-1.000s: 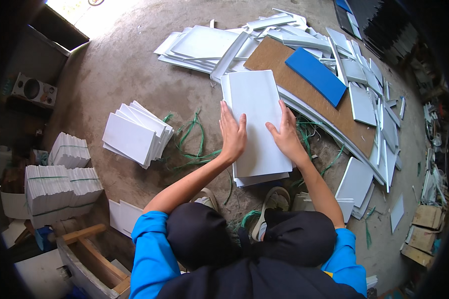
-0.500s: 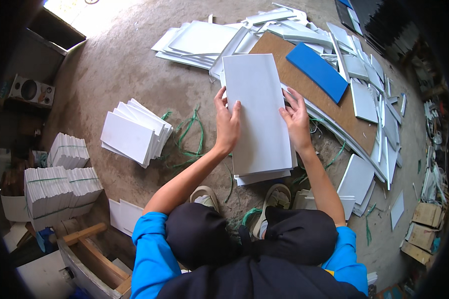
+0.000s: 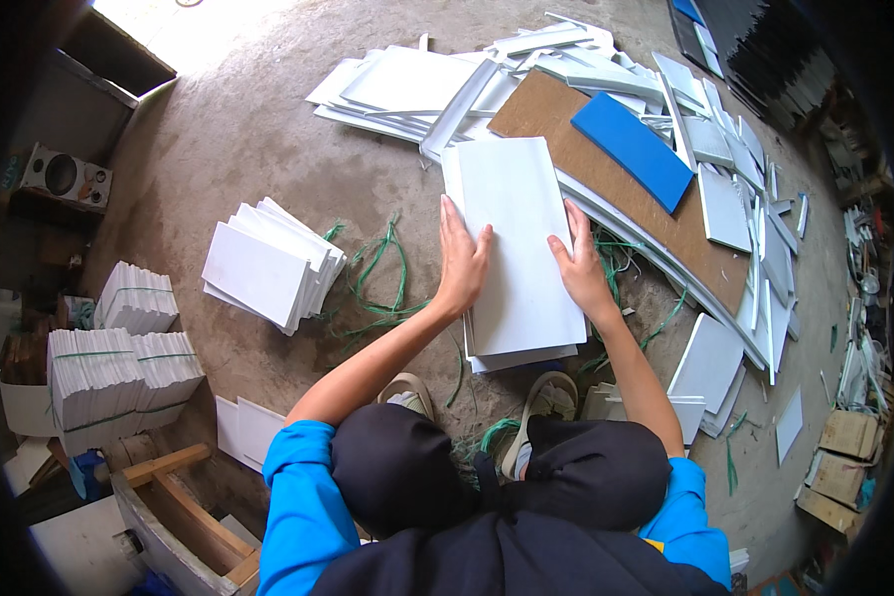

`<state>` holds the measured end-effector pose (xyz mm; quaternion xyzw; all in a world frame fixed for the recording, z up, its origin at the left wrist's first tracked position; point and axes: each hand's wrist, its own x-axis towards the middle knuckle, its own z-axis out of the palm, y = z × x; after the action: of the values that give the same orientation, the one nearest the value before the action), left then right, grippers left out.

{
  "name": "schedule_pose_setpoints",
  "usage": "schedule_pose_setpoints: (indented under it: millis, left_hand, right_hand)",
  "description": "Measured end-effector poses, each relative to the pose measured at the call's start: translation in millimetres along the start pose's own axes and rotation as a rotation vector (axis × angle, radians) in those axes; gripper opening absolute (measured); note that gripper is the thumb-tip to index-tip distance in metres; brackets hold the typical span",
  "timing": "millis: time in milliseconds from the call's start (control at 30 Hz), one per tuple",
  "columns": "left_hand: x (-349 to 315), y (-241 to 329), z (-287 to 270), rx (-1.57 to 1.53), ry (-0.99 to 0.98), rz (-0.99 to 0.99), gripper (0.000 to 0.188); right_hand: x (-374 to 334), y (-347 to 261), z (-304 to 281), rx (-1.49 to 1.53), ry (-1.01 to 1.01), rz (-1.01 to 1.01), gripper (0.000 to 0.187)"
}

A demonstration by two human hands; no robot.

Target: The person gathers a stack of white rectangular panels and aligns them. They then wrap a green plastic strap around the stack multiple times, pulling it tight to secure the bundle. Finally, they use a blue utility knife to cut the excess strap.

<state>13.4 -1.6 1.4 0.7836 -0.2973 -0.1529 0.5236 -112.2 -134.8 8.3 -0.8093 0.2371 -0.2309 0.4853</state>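
Note:
In front of my feet lies a stack of long white boards (image 3: 515, 243), its layers slightly out of line at the left and near edges. My left hand (image 3: 461, 256) presses against the stack's left side, its thumb at the top board's edge. On the opposite side my right hand (image 3: 582, 268) bears on the right edge, fingers pointing away from me. Both palms face inward with the boards held between them. The fingers' undersides are hidden. Loose green twine (image 3: 385, 273) lies on the floor left of the stack, and more strands (image 3: 616, 270) lie to its right.
A fanned pile of white boards (image 3: 268, 263) sits to the left. Tied board bundles (image 3: 94, 382) stand farther left, near a wooden frame (image 3: 184, 497). Beyond the stack are a brown panel (image 3: 616, 164), a blue board (image 3: 633, 149) and heaped white offcuts (image 3: 705, 129).
The top board has come down flatter, its far end dropping nearer to me. Its lower boards now show along the left edge. Both hands have shifted along the sides with it.

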Motion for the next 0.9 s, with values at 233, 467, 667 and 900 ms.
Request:
schedule_pose_setpoints:
  millis: [233,467,667,900]
  left_hand:
    - [-1.0,-2.9,3.2,-0.031,-0.023,0.011,0.073]
    - [-6.6,-96.6,0.8,-0.56,0.035,-0.492,0.067]
    - [-55.9,-101.6,33.4,-1.005,-0.273,-0.795,0.076]
    - [-57.8,-76.4,23.2,-1.021,-0.434,-0.744,0.081]
  right_hand:
    - [-1.8,-12.0,1.4,-0.386,-0.071,-0.018,0.057]
    - [0.3,41.5,-13.5,0.499,-0.07,0.378,0.066]
    - [-38.5,82.5,15.0,0.717,-0.23,0.656,0.069]
    - [-33.7,79.9,17.3,0.767,-0.277,0.704,0.074]
